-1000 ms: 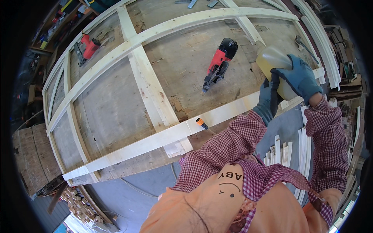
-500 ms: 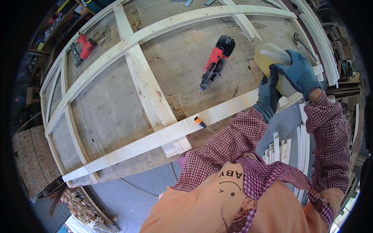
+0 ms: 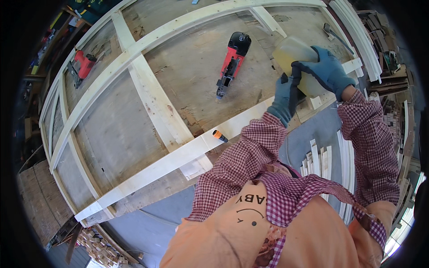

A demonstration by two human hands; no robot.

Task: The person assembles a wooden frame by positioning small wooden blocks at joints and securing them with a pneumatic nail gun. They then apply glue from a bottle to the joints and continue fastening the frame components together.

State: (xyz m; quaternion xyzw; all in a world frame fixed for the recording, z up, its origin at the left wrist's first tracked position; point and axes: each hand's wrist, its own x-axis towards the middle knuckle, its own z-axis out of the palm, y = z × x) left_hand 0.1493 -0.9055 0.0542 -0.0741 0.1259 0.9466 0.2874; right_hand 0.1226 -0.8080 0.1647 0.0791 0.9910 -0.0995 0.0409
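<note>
A translucent plastic jug of yellowish liquid (image 3: 291, 54) is tilted over the right end of the wooden frame (image 3: 154, 157). My right hand (image 3: 330, 70), in a blue and black work glove, wraps over its side. Gloved alike, my left hand (image 3: 284, 94) closes on its near side, the fingers pressed close to those of the right. To the left of the jug a red and black nail gun (image 3: 231, 64) lies on the board inside the frame. On the near rail rests a small orange and black cap-like piece (image 3: 219, 136).
Another red nail gun (image 3: 84, 64) lies at the far left of the frame. A hammer (image 3: 336, 36) lies beyond my right hand. Long pale strips (image 3: 355, 38) line the right edge. More wood strips (image 3: 318, 158) stand below the table, and small blocks (image 3: 100, 245) are piled at lower left.
The whole view has shifted, so the frame and nail guns appear further left. Both hands still hold the jug, which looks slightly more tilted.
</note>
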